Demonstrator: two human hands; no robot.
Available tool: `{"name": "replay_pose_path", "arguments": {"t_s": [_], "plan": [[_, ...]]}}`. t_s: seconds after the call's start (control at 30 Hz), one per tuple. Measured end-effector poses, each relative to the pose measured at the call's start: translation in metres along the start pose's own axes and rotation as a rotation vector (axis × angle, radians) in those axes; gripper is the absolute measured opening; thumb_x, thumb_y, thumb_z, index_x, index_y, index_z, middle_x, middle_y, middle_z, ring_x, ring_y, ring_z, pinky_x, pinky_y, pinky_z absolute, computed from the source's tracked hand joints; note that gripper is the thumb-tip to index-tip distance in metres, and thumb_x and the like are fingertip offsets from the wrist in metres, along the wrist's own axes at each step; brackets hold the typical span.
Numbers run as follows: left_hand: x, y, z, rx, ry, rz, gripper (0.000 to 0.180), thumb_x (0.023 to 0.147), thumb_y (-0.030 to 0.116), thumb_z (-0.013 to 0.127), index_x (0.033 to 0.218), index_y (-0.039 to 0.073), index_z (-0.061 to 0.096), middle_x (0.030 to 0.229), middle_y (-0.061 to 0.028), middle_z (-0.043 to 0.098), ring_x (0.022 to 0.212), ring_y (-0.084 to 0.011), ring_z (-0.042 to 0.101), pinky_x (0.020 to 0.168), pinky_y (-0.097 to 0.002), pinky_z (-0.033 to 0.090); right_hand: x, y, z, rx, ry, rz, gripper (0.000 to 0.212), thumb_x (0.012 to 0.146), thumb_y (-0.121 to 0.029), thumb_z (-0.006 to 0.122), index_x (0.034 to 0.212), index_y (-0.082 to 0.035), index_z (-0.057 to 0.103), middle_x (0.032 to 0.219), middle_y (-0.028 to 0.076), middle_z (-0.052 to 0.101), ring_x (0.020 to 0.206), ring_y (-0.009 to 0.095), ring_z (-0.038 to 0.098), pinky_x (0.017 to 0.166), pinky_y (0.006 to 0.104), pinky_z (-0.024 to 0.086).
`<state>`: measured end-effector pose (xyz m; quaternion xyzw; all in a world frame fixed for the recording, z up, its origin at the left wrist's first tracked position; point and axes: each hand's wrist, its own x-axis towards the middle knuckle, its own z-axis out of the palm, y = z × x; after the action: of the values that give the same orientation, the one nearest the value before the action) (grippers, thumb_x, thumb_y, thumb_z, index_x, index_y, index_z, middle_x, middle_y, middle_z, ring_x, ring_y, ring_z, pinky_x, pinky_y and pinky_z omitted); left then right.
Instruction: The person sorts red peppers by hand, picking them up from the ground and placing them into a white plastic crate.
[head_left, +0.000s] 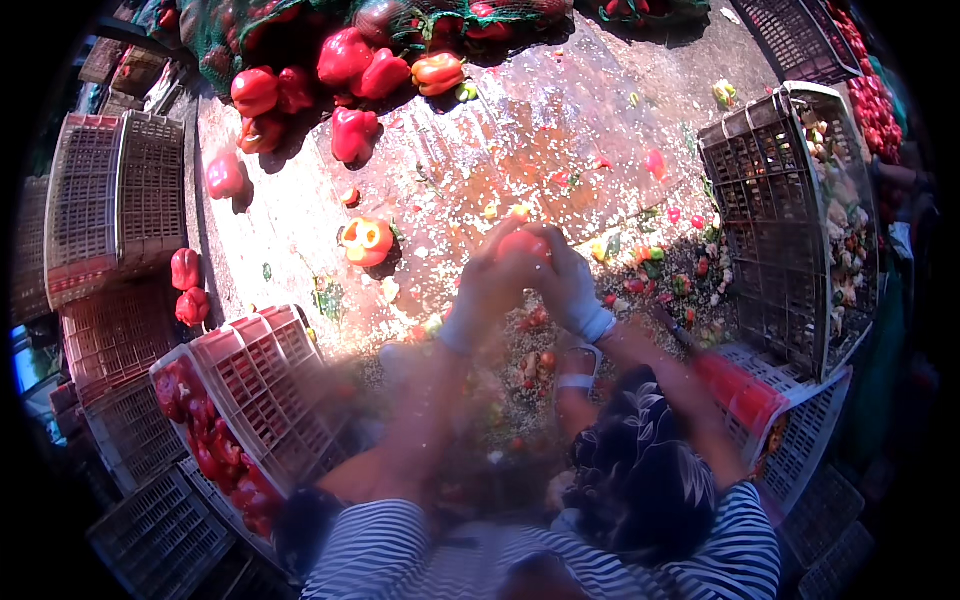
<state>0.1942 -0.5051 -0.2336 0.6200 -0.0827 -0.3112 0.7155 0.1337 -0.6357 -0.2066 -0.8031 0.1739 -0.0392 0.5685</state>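
Both hands wear pale gloves and meet over the middle of the worktop (560, 130). Between them is a red bell pepper (522, 246). My left hand (487, 288) closes round its left side, and my right hand (572, 290) wraps its right side. The fingers partly cover the pepper, so I cannot make out whether it is cut. Left of the hands lies an orange-red pepper (367, 241) with its hollow inside showing. Pale seeds and small scraps cover the worktop around and beneath my hands.
Whole red peppers (345, 58) lie at the back left beside a green net sack (215, 50). A tilted crate of red pepper pieces (250, 380) stands at my near left. A dark crate of pale pepper cores (770, 230) stands right, above a red-and-white crate (745, 390). Stacked crates (120, 200) line the left.
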Motion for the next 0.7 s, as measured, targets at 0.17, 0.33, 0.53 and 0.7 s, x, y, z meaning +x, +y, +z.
{"name": "replay_pose_path", "arguments": {"t_s": [0.17,0.33,0.53,0.7], "plan": [[-0.01,0.051,0.007,-0.226,0.003,-0.329,0.057,0.095,0.023,0.064,0.145,0.007,0.043,0.097,0.0023,0.064,0.058,0.0007,0.046,0.048,-0.016,0.033,0.0,0.013,0.005,0.154,-0.026,0.006,0.045,0.095,-0.045,0.057,0.116,-0.006,0.058,0.091,0.012,0.066,0.081,0.021,0.066,0.07,0.0334,0.052],[-0.025,0.056,-0.006,-0.054,-0.001,-0.462,0.054,0.094,0.023,0.064,0.143,0.008,0.048,0.087,0.0034,0.063,0.056,0.0009,0.043,0.047,-0.0155,0.031,0.009,0.028,-0.007,0.358,-0.37,0.22,0.045,0.097,-0.047,0.056,0.112,-0.004,0.062,0.08,0.001,0.062,0.06,0.008,0.054,0.053,0.0229,0.043],[-0.015,0.044,-0.035,0.029,-0.26,-0.648,0.049,0.094,0.02,0.064,0.138,0.004,0.051,0.088,-0.0001,0.067,0.067,-0.0063,0.06,0.053,-0.0185,0.045,0.023,0.037,-0.03,0.56,-0.911,0.536,0.054,0.099,-0.056,0.047,0.116,-0.008,0.062,0.072,-0.003,0.057,0.052,0.005,0.047,0.044,0.0224,0.036],[-0.02,0.016,-0.035,-0.124,-0.223,-0.609,0.034,0.093,0.02,0.064,0.119,-0.001,0.058,0.103,-0.0087,0.066,0.083,-0.0139,0.068,0.065,-0.0279,0.06,0.017,0.06,-0.019,0.464,-0.844,0.379,0.044,0.095,-0.046,0.051,0.113,-0.007,0.06,0.085,0.0,0.06,0.065,0.006,0.051,0.057,0.0235,0.043]]}}
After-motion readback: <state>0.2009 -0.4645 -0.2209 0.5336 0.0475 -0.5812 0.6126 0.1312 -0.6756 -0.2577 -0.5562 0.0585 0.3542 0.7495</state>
